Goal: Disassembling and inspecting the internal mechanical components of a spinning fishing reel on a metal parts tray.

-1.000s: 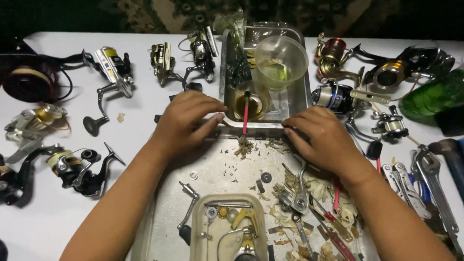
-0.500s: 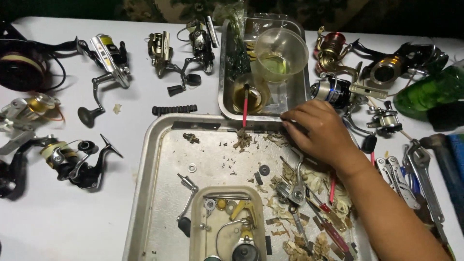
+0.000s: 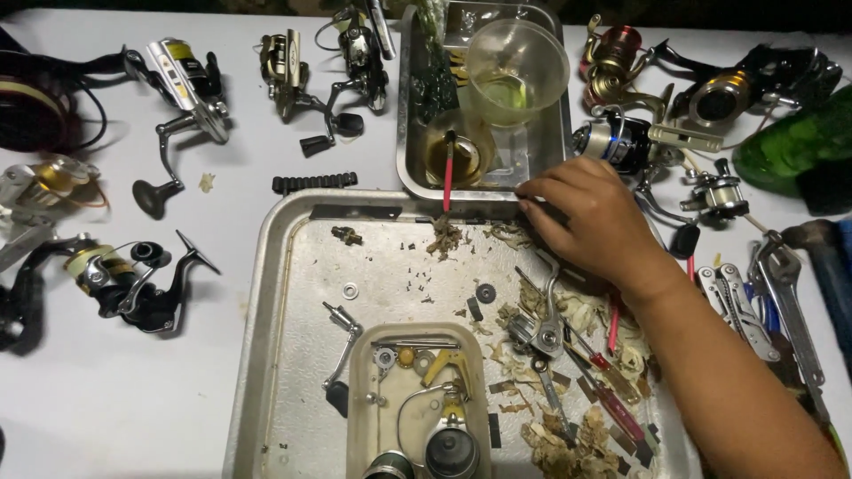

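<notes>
Your right hand rests palm down with curled fingers on the far right rim of the big tray, fingertips touching the near edge of the small pan; whether it grips anything there you cannot tell, and your left hand is out of view. The pan holds a clear cup and a red-handled brush, while reel parts and scraps lie in the tray beside your wrist, with reels spread over the worktop.
</notes>
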